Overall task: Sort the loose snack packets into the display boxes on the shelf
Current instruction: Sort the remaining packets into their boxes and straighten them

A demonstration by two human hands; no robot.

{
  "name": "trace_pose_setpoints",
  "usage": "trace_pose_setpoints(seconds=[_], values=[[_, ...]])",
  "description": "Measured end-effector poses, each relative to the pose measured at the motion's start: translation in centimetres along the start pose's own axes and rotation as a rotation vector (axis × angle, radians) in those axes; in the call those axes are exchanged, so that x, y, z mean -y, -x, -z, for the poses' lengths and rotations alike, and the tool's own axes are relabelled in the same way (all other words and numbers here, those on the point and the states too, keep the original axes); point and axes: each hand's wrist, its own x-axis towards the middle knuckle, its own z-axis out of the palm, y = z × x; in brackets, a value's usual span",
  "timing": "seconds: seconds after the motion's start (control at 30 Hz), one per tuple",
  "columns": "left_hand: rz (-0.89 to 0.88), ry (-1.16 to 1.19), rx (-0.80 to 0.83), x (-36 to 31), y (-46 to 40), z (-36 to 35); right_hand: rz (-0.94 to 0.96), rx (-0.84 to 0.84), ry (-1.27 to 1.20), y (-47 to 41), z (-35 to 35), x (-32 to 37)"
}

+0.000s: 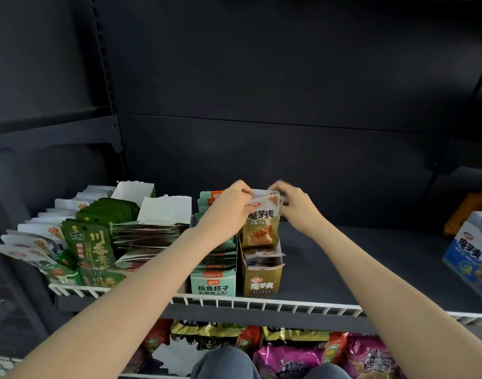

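Head view: dark shelf [371,258], black backing.

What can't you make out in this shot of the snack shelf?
- Right hand, head view: motion blur smears the fingers, so their hold on the gold packet is unclear.
- Blue box: cut off by the right edge.
- Gold box: its back packets are hidden behind the held packet.
- Lower-shelf bags: print too blurred to read, partly hidden by the knees.
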Motion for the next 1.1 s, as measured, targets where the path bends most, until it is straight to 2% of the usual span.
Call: trace_pose_setpoints(seconds=[0.07, 0.17, 0.33, 0.4, 0.57, 0.67, 0.77, 0.83, 0.87, 0.93, 0.97, 1.0, 1.1], values=[[0.037, 0.000, 0.007, 0.0, -0.7, -0.1, -0.021, -0.006, -0.043, 0.0, -0.2, 0.1], [0.051, -0.044, 0.037, -0.5, -0.4, -0.7, 0.003, 0.057, 0.060, 0.6, -1.1, -0.6], [-0.006, -0.177, -0.079, -0.6, 0.9, -2.1, -0.106, 0.205, -0.100, 2.1, -1.1, -1.5], [-0.069, -0.248, 0.001, -0.5, 1.1, -2.5, -0.128, 0.242, -0.147, 2.6, -1.0, -1.1], [-0.055, -0.161, 0.245, -0.7, 1.3, -3.3, -0.168, 0.269, -0.317, 2.9, -2.4, -0.3], [-0.059, -0.196, 0.267, -0.2, 1.7, -3.9, -0.115, 0.259, -0.342, 3.0, -3.4, -0.6], [-0.103, -0.161, 0.270, 0.1, 1.4, -3.2, -0.008, 0.154, -0.199, 2.9, -3.0, -1.1], [-0.101, -0.016, 0.219, 0.0, 1.6, -2.4, 0.043, 0.102, -0.135, 2.9, -2.4, -1.2], [-0.127, 0.031, 0.127, 0.2, 1.9, -2.1, 0.064, 0.093, -0.121, 3.0, -2.3, -1.3], [-0.264, -0.025, -0.097, 0.4, 2.5, -1.6, 0.081, 0.096, -0.081, 3.2, -2.3, -1.5], [-0.336, -0.048, -0.148, 0.6, 2.9, -1.5, 0.080, 0.097, -0.066, 3.2, -2.3, -1.6], [-0.376, -0.056, -0.119, 0.7, 3.3, -1.4, 0.076, 0.099, -0.059, 3.2, -2.2, -1.7], [-0.352, -0.109, 0.182, 0.4, 4.0, -1.2, 0.042, 0.097, -0.046, 3.2, -1.8, -1.7]])
